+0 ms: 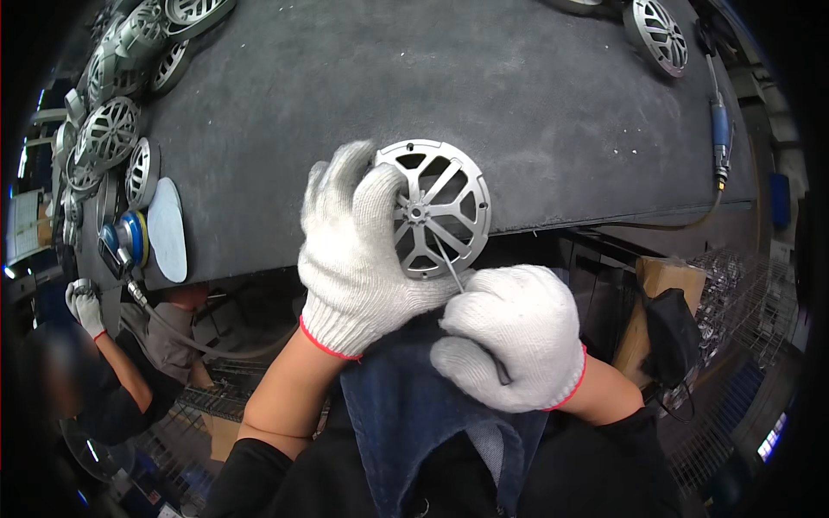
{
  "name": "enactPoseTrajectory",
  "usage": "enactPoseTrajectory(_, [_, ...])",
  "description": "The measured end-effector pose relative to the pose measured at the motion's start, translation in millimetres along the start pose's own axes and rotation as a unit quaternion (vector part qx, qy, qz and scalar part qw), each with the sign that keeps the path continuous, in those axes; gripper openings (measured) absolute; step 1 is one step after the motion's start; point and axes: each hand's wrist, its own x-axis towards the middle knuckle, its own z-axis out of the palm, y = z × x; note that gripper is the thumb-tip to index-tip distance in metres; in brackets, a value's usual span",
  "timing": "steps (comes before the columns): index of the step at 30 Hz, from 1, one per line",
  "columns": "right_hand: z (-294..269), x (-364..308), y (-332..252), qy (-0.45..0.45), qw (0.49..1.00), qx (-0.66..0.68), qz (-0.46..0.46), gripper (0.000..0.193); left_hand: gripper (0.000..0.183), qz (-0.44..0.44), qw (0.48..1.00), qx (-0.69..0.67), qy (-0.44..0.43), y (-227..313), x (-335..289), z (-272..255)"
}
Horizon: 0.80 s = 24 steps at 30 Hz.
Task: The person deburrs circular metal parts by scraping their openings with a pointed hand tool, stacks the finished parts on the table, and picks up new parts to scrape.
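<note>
A round silver metal part with branching spokes (417, 212) is tilted up at the near edge of the dark bench. My left hand (354, 233), in a white knit glove with a red cuff, grips its left and lower rim, fingers curled over the side. In my gloved right hand (518, 337) is a thin metal-shafted hand tool (448, 262). Its shaft points up and left, with the tip against or just over a lower spoke opening near the hub. My fist hides the handle, apart from a dark end showing below the palm.
Similar spoked parts (110, 131) are heaped along the left, beside a blue sander (129, 237) and a pale oval sheet (167, 229). Another part (661, 36) lies far right, near a blue air tool (720, 129) with a hose. A co-worker's gloved hand (84, 306) is lower left.
</note>
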Motion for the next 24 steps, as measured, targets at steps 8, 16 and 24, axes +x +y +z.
enactPoseTrajectory(8, [1.0,-26.5,16.0,0.075,0.973,0.207,0.074,0.028,0.104,-0.023,1.000,-0.015,-0.003,3.0,2.5,0.9])
enactPoseTrajectory(16, [-3.9,-18.1,29.9,0.058,0.994,0.064,-0.069,0.054,0.102,0.030,0.999,-0.021,-0.036,-5.6,10.0,-7.5])
enactPoseTrajectory(24, [1.0,-18.8,32.9,0.028,0.992,0.076,-0.098,0.047,0.090,0.011,0.997,-0.029,-0.064,0.6,17.3,-11.5])
